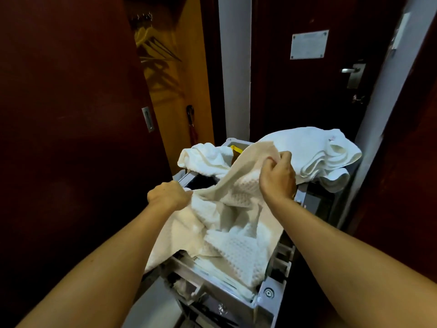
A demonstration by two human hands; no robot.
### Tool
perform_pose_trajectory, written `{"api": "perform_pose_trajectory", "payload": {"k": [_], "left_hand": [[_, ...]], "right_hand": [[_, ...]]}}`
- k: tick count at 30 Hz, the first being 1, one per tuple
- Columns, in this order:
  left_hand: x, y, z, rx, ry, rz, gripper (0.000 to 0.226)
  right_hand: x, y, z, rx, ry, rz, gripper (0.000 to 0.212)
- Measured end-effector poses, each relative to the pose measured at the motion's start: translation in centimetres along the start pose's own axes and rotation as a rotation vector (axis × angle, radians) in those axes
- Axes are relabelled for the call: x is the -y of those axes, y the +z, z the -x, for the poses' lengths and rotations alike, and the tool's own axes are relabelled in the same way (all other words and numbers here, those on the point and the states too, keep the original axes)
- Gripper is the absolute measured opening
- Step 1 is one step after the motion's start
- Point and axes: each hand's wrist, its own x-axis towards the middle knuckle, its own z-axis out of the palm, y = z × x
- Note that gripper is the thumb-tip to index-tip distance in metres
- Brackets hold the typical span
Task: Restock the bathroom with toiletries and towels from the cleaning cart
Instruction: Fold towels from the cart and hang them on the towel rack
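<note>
Item: waffle-weave towel (238, 209), held over the cleaning cart (267, 297).
We hold it by two spots: our left hand (169, 194) grips an edge at 9 o'clock, our right hand (277, 177) pinches a fold at 1 o'clock, probably to shake it open before carrying. More white towels (326, 152) lie heaped at 12 to 2 o'clock; the items below are too dim to name.

Dim, warm light from above, dark soft corners, wide-angle bending at the edges, and slight overall blur.

Left grip (169, 195) and right grip (277, 177) both clenched
</note>
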Motion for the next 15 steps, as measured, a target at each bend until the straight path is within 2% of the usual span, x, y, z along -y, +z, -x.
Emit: {"api": "perform_pose_trajectory", "payload": {"k": [3, 6, 7, 9, 11, 13, 15], "left_hand": [[0.1, 0.5, -0.1, -0.059, 0.000, 0.064, 0.047], [0.4, 0.8, -0.6, -0.090, 0.037, 0.210, 0.044], [0.3, 0.7, -0.8, -0.053, 0.031, 0.325, 0.044], [-0.2, 0.1, -1.3, 0.082, -0.009, 0.700, 0.040], [-0.9, -0.8, -1.5, 0.170, -0.009, 0.964, 0.026], [-1.7, -1.5, -1.4, 0.247, 0.061, 1.039, 0.020], [-2.1, -1.8, -0.8, 0.327, 0.149, 1.034, 0.013]], "right_hand": [[-0.2, 0.5, 0.8, 0.095, -0.158, 0.061, 0.031], [-0.5, 1.8, 1.6, 0.281, -0.277, 0.059, 0.036], [-0.6, 2.3, 1.9, 0.370, -0.313, 0.068, 0.033], [-0.9, 3.4, 2.7, 0.535, -0.418, 0.110, 0.025], [-1.4, 4.1, 3.2, 0.604, -0.514, 0.131, 0.021], [-1.5, 4.3, 3.5, 0.641, -0.494, 0.080, 0.039], [-1.0, 4.4, 3.6, 0.732, -0.423, 0.030, 0.081]]}}
